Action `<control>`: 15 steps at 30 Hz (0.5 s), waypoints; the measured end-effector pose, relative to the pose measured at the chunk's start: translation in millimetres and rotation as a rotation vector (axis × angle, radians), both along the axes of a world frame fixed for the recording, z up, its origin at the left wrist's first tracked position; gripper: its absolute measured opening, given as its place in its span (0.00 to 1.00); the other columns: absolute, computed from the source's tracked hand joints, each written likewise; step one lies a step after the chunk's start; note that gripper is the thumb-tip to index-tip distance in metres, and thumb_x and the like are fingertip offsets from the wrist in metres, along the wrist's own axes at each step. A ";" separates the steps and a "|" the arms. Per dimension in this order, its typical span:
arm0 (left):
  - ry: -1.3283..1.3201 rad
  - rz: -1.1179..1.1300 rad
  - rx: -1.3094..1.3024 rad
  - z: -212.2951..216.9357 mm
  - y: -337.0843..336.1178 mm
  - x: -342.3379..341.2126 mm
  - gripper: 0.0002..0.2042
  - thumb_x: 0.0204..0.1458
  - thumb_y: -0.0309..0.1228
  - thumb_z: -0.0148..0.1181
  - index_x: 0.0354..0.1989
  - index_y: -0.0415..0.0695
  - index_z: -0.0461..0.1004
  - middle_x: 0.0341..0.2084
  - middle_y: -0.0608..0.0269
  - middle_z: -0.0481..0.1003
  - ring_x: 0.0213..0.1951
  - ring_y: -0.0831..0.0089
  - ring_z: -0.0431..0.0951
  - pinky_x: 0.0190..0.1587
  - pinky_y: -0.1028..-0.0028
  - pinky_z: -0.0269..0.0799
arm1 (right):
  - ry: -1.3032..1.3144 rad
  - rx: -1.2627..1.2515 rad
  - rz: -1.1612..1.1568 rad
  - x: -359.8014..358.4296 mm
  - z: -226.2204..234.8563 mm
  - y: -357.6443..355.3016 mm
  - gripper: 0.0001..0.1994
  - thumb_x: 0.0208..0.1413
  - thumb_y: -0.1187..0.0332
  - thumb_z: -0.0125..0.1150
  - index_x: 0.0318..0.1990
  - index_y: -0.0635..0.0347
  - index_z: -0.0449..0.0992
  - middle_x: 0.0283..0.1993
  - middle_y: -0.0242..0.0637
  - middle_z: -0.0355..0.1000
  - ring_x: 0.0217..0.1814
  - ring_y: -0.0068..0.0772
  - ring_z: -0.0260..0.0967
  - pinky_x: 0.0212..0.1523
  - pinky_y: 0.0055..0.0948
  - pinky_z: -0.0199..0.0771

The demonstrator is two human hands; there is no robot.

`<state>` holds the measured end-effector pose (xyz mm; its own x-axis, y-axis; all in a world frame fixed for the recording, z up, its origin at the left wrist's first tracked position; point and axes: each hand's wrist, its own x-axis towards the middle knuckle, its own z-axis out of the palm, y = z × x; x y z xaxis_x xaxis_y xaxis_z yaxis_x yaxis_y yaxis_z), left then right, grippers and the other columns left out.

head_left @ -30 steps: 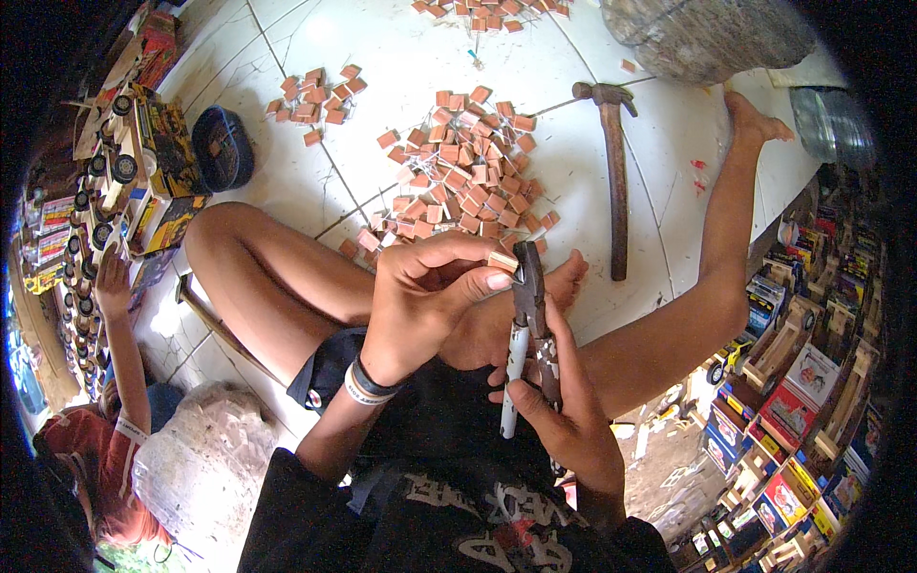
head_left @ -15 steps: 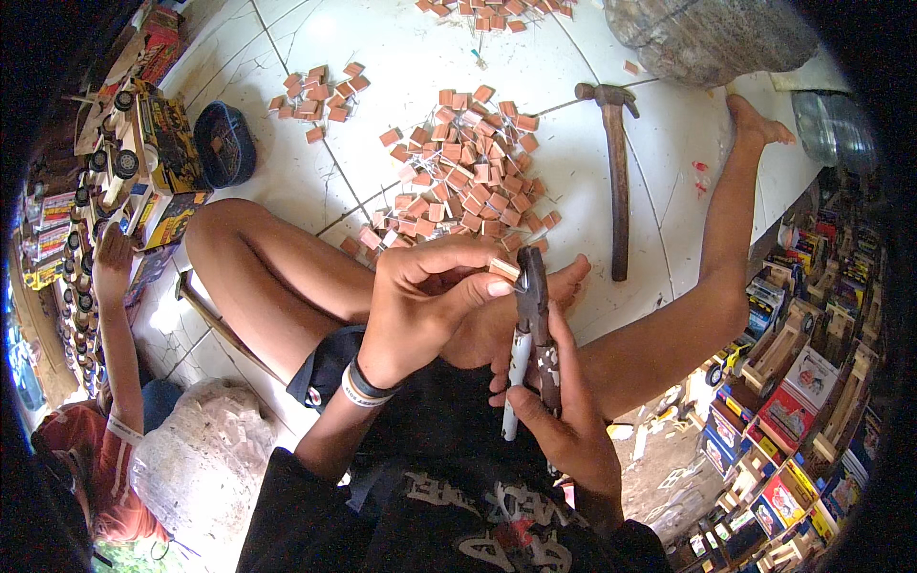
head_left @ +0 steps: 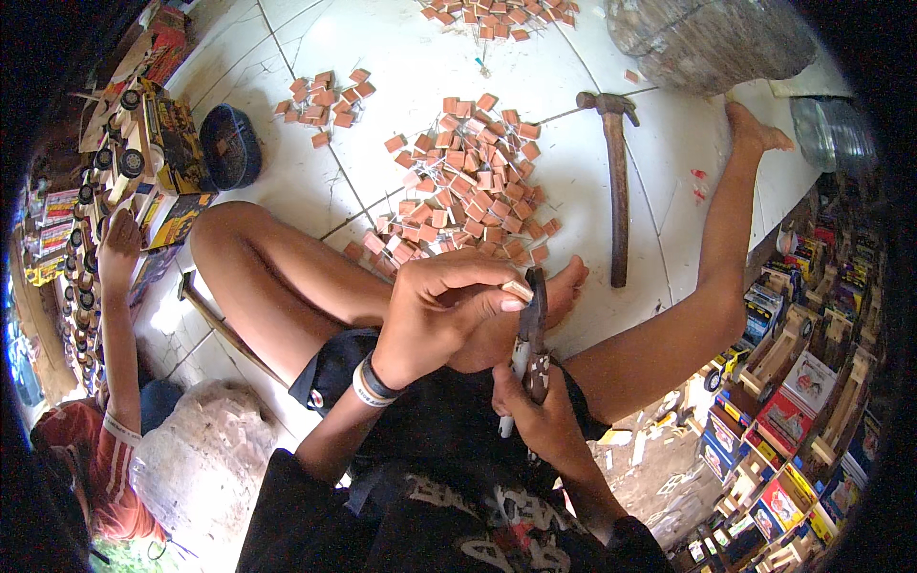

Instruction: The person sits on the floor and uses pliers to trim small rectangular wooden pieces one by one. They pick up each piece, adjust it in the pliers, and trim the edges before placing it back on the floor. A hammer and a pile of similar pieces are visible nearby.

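Observation:
My left hand point(head_left: 425, 320) pinches a small wooden block point(head_left: 518, 288) with a reddish-brown face between thumb and forefinger. Just right of its fingertips are the dark jaws of a pair of pincers point(head_left: 535, 310), whose handles have worn white coating. My right hand point(head_left: 552, 415) is wrapped around those handles, below the jaws. The jaws stand right against the block's end; what is between them is too small to make out. Beyond my hands, a big pile of similar reddish-brown blocks point(head_left: 468, 181) with thin metal pins or wires lies on the white tiled floor point(head_left: 382, 57).
A claw hammer point(head_left: 618, 191) lies right of the pile. Smaller block heaps point(head_left: 325, 100) lie farther off. At left are a dark blue tub point(head_left: 229, 148), wooden toy trucks point(head_left: 129, 162) and a co-worker's hand point(head_left: 119, 239). More toy trucks point(head_left: 783, 334) crowd the right side.
Both hands have shifted slightly down in the picture with the block and pincers. My right hand's fingers have drawn closer around the pincer handles. The co-worker's hand moved slightly.

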<state>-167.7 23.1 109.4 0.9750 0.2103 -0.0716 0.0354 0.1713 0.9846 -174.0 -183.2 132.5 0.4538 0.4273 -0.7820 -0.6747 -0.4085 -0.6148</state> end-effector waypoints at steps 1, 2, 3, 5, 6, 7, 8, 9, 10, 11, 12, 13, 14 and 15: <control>-0.005 -0.003 0.023 -0.7 0.7 1.4 0.06 0.54 0.19 0.70 0.41 0.35 0.84 0.38 0.58 0.85 0.41 0.73 0.83 0.48 0.74 0.77 | -0.006 -0.016 0.014 1.4 -2.8 -0.4 0.15 0.69 0.56 0.61 0.37 0.58 0.76 0.28 0.33 0.75 0.29 0.26 0.72 0.32 0.32 0.72; -0.008 -0.006 0.046 -1.8 1.7 2.5 0.06 0.55 0.19 0.69 0.41 0.35 0.84 0.38 0.58 0.85 0.41 0.73 0.83 0.48 0.74 0.77 | -0.179 -0.079 0.064 3.1 -5.0 -0.8 0.15 0.70 0.56 0.60 0.41 0.60 0.76 0.30 0.37 0.76 0.31 0.32 0.74 0.35 0.36 0.73; 0.011 0.005 0.061 -2.4 4.0 2.2 0.06 0.55 0.20 0.69 0.41 0.36 0.84 0.38 0.58 0.85 0.41 0.74 0.83 0.47 0.74 0.77 | -0.351 -0.141 0.113 4.3 -7.4 0.1 0.15 0.70 0.56 0.58 0.44 0.62 0.76 0.31 0.42 0.77 0.33 0.38 0.75 0.37 0.39 0.74; 0.041 0.026 0.083 -6.7 13.1 3.1 0.06 0.56 0.20 0.69 0.41 0.37 0.84 0.38 0.58 0.85 0.41 0.75 0.82 0.47 0.74 0.77 | -0.562 -0.246 0.182 8.6 -11.1 1.2 0.16 0.71 0.58 0.57 0.48 0.65 0.74 0.32 0.40 0.75 0.33 0.35 0.74 0.38 0.39 0.74; 0.102 0.062 0.014 -9.8 19.1 2.9 0.04 0.58 0.21 0.67 0.41 0.36 0.84 0.40 0.58 0.85 0.41 0.76 0.82 0.47 0.74 0.77 | -0.554 -0.258 0.156 10.9 -13.4 2.3 0.15 0.71 0.58 0.56 0.48 0.65 0.72 0.30 0.34 0.73 0.31 0.26 0.70 0.36 0.34 0.73; 0.105 0.140 -0.025 -16.1 27.4 5.8 0.07 0.60 0.23 0.66 0.44 0.35 0.83 0.43 0.57 0.84 0.43 0.74 0.82 0.50 0.73 0.77 | -0.513 -0.257 0.125 12.6 -13.6 1.2 0.16 0.71 0.59 0.56 0.49 0.65 0.71 0.31 0.35 0.73 0.32 0.27 0.71 0.37 0.34 0.73; 0.147 0.223 -0.066 -23.2 36.8 8.2 0.10 0.62 0.25 0.64 0.48 0.34 0.82 0.45 0.56 0.84 0.46 0.71 0.82 0.54 0.72 0.77 | -0.470 -0.256 0.097 14.2 -14.3 0.6 0.16 0.72 0.59 0.56 0.51 0.65 0.71 0.32 0.35 0.74 0.34 0.27 0.73 0.37 0.33 0.73; 0.162 0.370 -0.052 -31.4 46.0 10.8 0.14 0.65 0.28 0.61 0.54 0.32 0.77 0.48 0.52 0.82 0.48 0.67 0.83 0.55 0.69 0.78 | -0.459 -0.227 0.064 15.5 -14.8 0.1 0.16 0.72 0.59 0.55 0.52 0.65 0.71 0.34 0.36 0.75 0.35 0.27 0.74 0.39 0.32 0.75; 0.171 0.500 -0.027 -40.8 55.3 13.6 0.19 0.68 0.31 0.58 0.61 0.30 0.72 0.51 0.48 0.81 0.50 0.63 0.83 0.56 0.66 0.79 | -0.446 -0.199 0.030 17.0 -14.8 -0.4 0.16 0.72 0.60 0.55 0.53 0.65 0.71 0.35 0.36 0.76 0.37 0.28 0.75 0.41 0.32 0.76; 0.285 0.591 -0.172 -49.3 68.4 14.1 0.22 0.67 0.31 0.58 0.65 0.29 0.67 0.52 0.45 0.80 0.50 0.61 0.83 0.54 0.67 0.79 | -0.432 -0.172 -0.005 18.1 -14.4 -1.2 0.16 0.72 0.60 0.55 0.54 0.65 0.71 0.37 0.37 0.77 0.38 0.28 0.77 0.42 0.31 0.77; 0.313 0.659 -0.318 -58.0 79.9 14.6 0.26 0.67 0.30 0.58 0.68 0.27 0.62 0.52 0.42 0.79 0.50 0.59 0.84 0.51 0.68 0.80 | -0.428 -0.155 -0.038 19.1 -13.9 -1.3 0.16 0.72 0.61 0.54 0.55 0.65 0.71 0.38 0.37 0.79 0.40 0.28 0.78 0.44 0.31 0.79; 0.369 0.678 -0.318 -66.8 84.7 13.5 0.28 0.66 0.30 0.57 0.69 0.27 0.59 0.56 0.39 0.75 0.48 0.55 0.84 0.49 0.68 0.81 | -0.380 -0.139 -0.032 22.3 -12.6 -2.5 0.16 0.73 0.63 0.53 0.58 0.66 0.70 0.43 0.39 0.80 0.43 0.30 0.80 0.47 0.32 0.81; 0.391 0.704 -0.288 -76.0 86.4 13.9 0.22 0.65 0.29 0.58 0.63 0.28 0.67 0.51 0.41 0.79 0.43 0.58 0.86 0.45 0.68 0.82 | -0.385 -0.126 -0.049 24.2 -11.4 -2.5 0.16 0.73 0.63 0.53 0.59 0.67 0.70 0.44 0.40 0.79 0.44 0.30 0.79 0.47 0.32 0.81; 0.379 0.614 -0.022 -84.4 87.6 15.3 0.19 0.64 0.28 0.60 0.60 0.30 0.72 0.48 0.44 0.81 0.41 0.60 0.86 0.42 0.68 0.82 | -0.389 -0.115 -0.067 25.9 -10.2 -1.5 0.17 0.73 0.64 0.53 0.59 0.67 0.69 0.45 0.41 0.79 0.44 0.30 0.79 0.47 0.32 0.81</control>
<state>-152.5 110.7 25.0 0.5890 0.7067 -0.3920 0.2647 0.2896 0.9198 -148.1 -184.6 122.3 0.7490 0.3062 -0.5875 -0.4285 -0.4525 -0.7821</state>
